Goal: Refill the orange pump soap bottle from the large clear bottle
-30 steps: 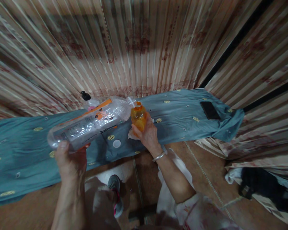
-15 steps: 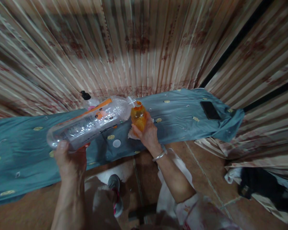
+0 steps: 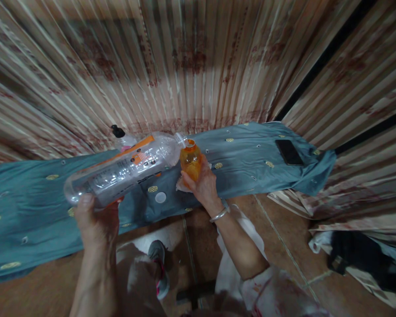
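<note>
My left hand (image 3: 97, 220) grips the base end of a large clear plastic bottle (image 3: 125, 169) with an orange label, tipped nearly flat so its mouth points right. That mouth meets the open top of a small orange bottle (image 3: 190, 160), which my right hand (image 3: 203, 185) holds upright from below. A metal bangle sits on my right wrist. Both bottles hover above a teal cloth (image 3: 251, 158) spread over a long low surface. A white cap (image 3: 160, 197) lies on the cloth below the bottles.
A black phone (image 3: 288, 152) lies on the cloth at the right. A black-capped bottle (image 3: 120, 137) stands behind the large one. Striped curtains hang behind. Brown tiled floor and my shoe (image 3: 160, 268) are below; a dark bundle (image 3: 359, 259) lies at the right.
</note>
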Demonstrator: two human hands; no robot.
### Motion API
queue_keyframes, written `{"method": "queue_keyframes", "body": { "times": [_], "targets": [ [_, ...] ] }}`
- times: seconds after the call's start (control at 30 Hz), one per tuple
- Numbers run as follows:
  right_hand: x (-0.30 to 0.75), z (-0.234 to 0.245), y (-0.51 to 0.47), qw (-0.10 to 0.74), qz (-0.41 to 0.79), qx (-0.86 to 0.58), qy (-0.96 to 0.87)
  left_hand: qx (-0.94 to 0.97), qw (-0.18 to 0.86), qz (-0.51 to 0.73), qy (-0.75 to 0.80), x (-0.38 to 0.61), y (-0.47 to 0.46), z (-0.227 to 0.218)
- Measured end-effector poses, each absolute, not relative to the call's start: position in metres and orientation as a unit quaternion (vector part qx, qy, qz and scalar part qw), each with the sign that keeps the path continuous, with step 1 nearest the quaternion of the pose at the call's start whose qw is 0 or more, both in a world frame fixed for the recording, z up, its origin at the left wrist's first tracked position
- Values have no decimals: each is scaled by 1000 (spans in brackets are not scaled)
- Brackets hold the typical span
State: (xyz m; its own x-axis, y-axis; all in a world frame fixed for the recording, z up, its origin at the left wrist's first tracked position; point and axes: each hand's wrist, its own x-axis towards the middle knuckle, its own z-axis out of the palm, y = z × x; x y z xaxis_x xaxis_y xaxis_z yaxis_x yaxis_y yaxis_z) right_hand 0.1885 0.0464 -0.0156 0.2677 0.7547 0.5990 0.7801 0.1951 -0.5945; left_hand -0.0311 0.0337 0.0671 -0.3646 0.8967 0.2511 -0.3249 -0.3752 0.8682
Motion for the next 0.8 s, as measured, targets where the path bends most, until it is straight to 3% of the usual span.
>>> {"method": "queue_keyframes", "body": {
  "times": [0.8],
  "targets": [
    [189,-15,47,483,-5,-629,-609,383,416,734,376,-31,34,67]
  ]
}}
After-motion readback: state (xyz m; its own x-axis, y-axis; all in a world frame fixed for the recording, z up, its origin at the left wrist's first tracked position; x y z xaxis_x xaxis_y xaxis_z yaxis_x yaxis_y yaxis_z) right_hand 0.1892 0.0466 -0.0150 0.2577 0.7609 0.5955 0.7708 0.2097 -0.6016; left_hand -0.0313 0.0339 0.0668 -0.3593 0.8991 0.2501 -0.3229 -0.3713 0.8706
